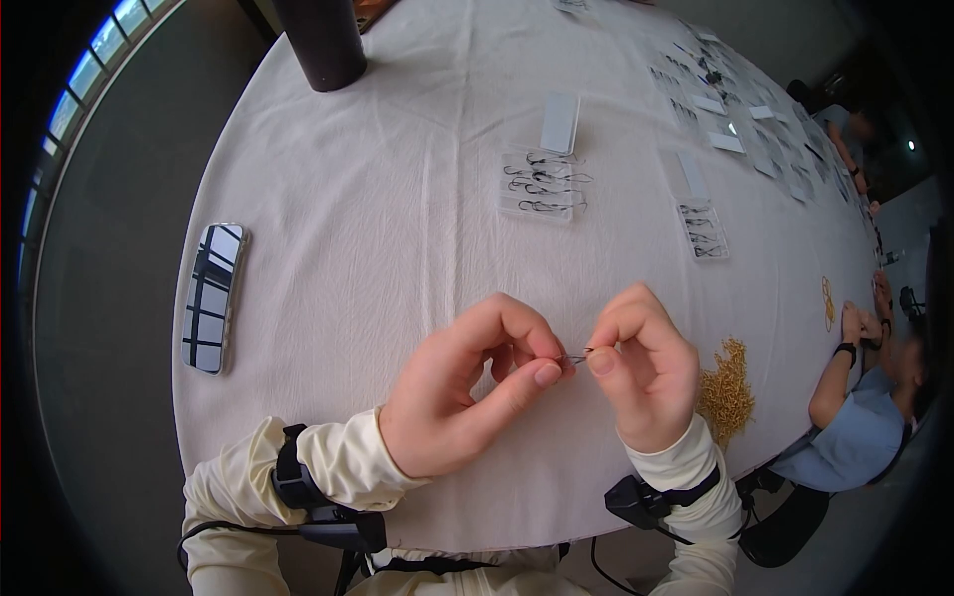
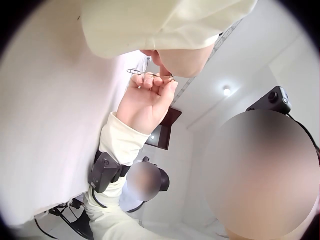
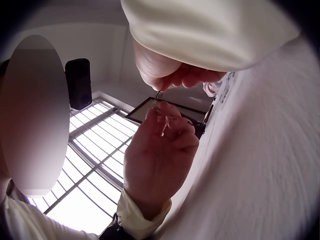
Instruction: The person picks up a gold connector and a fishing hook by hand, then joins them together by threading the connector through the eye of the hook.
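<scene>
Over the near part of the table, my left hand point(image 1: 462, 392) and right hand point(image 1: 651, 363) meet almost fingertip to fingertip. A thin dark wire piece point(image 1: 574, 359) spans the small gap, pinched by thumb and forefinger at both ends. In the left wrist view, a narrow wire loop point(image 2: 134, 71) sticks out past the right hand's point(image 2: 145, 102) curled fingers. The right wrist view shows a short bit of the wire point(image 3: 158, 95) between the hands; fingertips cover the rest. Close by the right hand lies a heap of small gold-coloured metal pieces point(image 1: 727, 392).
Farther in stand clear plastic boxes of dark hooks, one mid-table point(image 1: 537, 211) and one to its right point(image 1: 704, 233). A phone point(image 1: 213, 298) lies at the left edge, a dark cylinder point(image 1: 323, 45) at the back. Another person point(image 1: 850, 427) sits on the right.
</scene>
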A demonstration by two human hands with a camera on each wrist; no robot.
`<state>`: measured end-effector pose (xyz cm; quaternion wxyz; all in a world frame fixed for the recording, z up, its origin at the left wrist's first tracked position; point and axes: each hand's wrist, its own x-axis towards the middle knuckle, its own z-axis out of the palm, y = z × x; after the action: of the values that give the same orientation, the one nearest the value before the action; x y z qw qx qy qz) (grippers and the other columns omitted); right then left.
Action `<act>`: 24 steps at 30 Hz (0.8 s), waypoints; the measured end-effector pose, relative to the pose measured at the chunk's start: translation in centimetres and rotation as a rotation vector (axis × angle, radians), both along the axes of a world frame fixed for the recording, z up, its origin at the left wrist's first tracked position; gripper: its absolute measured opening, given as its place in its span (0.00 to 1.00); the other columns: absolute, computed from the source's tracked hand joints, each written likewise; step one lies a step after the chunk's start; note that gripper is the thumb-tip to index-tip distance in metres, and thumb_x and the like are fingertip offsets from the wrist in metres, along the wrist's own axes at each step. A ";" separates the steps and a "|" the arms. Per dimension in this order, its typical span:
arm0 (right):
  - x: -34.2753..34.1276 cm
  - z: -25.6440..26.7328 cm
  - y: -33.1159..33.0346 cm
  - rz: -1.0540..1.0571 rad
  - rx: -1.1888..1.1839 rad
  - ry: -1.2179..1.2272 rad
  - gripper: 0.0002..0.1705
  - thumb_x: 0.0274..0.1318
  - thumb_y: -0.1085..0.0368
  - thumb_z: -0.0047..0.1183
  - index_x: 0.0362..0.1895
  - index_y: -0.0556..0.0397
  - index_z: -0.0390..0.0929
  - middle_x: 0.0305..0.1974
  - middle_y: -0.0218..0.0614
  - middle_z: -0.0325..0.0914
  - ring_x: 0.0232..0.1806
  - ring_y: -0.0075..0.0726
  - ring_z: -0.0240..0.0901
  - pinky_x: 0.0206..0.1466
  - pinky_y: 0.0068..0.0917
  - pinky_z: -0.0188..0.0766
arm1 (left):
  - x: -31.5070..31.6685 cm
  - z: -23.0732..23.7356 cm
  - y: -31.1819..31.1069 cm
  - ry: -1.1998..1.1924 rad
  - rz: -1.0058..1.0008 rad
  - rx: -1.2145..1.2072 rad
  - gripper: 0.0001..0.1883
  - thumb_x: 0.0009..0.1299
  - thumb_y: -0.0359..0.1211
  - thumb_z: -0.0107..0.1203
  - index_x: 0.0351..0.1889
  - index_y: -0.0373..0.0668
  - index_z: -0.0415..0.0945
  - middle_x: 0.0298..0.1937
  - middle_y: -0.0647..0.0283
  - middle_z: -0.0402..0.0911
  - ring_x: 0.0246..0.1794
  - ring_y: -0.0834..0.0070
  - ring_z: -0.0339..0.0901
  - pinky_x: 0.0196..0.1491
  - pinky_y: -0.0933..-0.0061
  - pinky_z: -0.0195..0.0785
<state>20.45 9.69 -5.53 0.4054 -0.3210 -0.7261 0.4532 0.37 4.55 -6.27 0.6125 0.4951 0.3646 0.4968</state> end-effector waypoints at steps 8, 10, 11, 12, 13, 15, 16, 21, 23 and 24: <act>-0.4 0.2 -0.1 -0.014 0.129 -0.048 0.06 0.54 0.75 0.61 0.32 0.57 0.75 0.33 0.33 0.72 0.32 0.27 0.70 0.36 0.23 0.69 | 0.0 -0.3 -0.2 0.144 0.058 0.073 0.05 0.73 0.25 0.56 0.43 0.37 0.72 0.41 0.63 0.79 0.41 0.80 0.75 0.44 0.78 0.65; -0.5 0.2 -0.3 -0.035 0.120 -0.040 0.05 0.54 0.75 0.61 0.31 0.57 0.76 0.33 0.33 0.72 0.32 0.26 0.69 0.36 0.22 0.69 | 0.0 -0.2 -0.2 0.162 0.058 0.090 0.05 0.73 0.25 0.56 0.43 0.37 0.72 0.41 0.63 0.80 0.40 0.81 0.75 0.43 0.78 0.65; -0.6 0.1 -0.3 -0.053 0.116 -0.041 0.06 0.54 0.75 0.61 0.31 0.57 0.76 0.33 0.33 0.72 0.31 0.26 0.69 0.35 0.22 0.68 | -0.1 -0.2 -0.2 0.180 0.058 0.106 0.05 0.73 0.24 0.56 0.43 0.37 0.73 0.41 0.63 0.80 0.39 0.81 0.74 0.42 0.79 0.64; -0.6 0.0 -0.4 -0.069 0.112 -0.042 0.06 0.54 0.74 0.62 0.31 0.57 0.76 0.33 0.33 0.72 0.31 0.26 0.69 0.35 0.22 0.68 | 0.0 -0.2 -0.2 0.180 0.058 0.106 0.05 0.73 0.24 0.56 0.43 0.37 0.73 0.41 0.63 0.80 0.39 0.81 0.74 0.42 0.79 0.64; -0.7 0.0 -0.5 -0.069 0.112 -0.042 0.06 0.54 0.74 0.62 0.31 0.57 0.76 0.33 0.33 0.72 0.31 0.26 0.69 0.35 0.22 0.68 | 0.0 -0.2 -0.2 0.202 0.061 0.121 0.04 0.72 0.24 0.56 0.43 0.37 0.73 0.41 0.63 0.80 0.39 0.81 0.74 0.42 0.79 0.64; -0.8 -0.1 -0.7 -0.066 0.090 -0.011 0.06 0.54 0.74 0.62 0.31 0.57 0.76 0.33 0.32 0.72 0.31 0.25 0.69 0.35 0.22 0.67 | 0.1 -0.2 -0.2 0.224 0.064 0.136 0.04 0.72 0.24 0.56 0.42 0.37 0.73 0.40 0.63 0.80 0.38 0.82 0.73 0.41 0.79 0.63; -0.8 -0.1 -0.7 -0.066 0.090 -0.011 0.06 0.54 0.74 0.62 0.31 0.57 0.76 0.33 0.32 0.72 0.31 0.25 0.69 0.35 0.22 0.67 | 0.1 -0.2 -0.3 0.223 0.061 0.125 0.04 0.72 0.24 0.56 0.43 0.37 0.73 0.40 0.64 0.80 0.38 0.82 0.73 0.42 0.79 0.63; -0.8 0.1 -0.6 -0.051 0.124 -0.004 0.05 0.53 0.76 0.63 0.32 0.58 0.79 0.33 0.33 0.74 0.31 0.25 0.69 0.35 0.22 0.69 | 0.2 -0.2 -0.4 0.163 0.066 0.081 0.04 0.73 0.24 0.55 0.43 0.37 0.72 0.40 0.64 0.79 0.38 0.83 0.72 0.42 0.79 0.63; -0.8 0.2 -0.6 -0.063 0.117 -0.004 0.05 0.53 0.76 0.63 0.33 0.58 0.80 0.33 0.33 0.74 0.31 0.26 0.70 0.35 0.22 0.69 | 0.1 -0.3 -0.3 0.138 0.065 0.078 0.04 0.73 0.23 0.55 0.43 0.37 0.72 0.40 0.64 0.79 0.39 0.82 0.73 0.42 0.79 0.64; -0.8 0.2 -0.6 -0.074 0.112 -0.004 0.05 0.52 0.76 0.63 0.34 0.58 0.81 0.33 0.34 0.74 0.32 0.26 0.70 0.35 0.22 0.69 | 0.1 -0.3 -0.3 0.138 0.065 0.078 0.04 0.73 0.23 0.55 0.43 0.37 0.72 0.40 0.64 0.79 0.39 0.82 0.73 0.42 0.79 0.64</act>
<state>19.68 9.05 -5.36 0.4376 -0.3255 -0.7387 0.3960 0.51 4.26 -6.54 0.5496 0.5396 0.4022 0.4950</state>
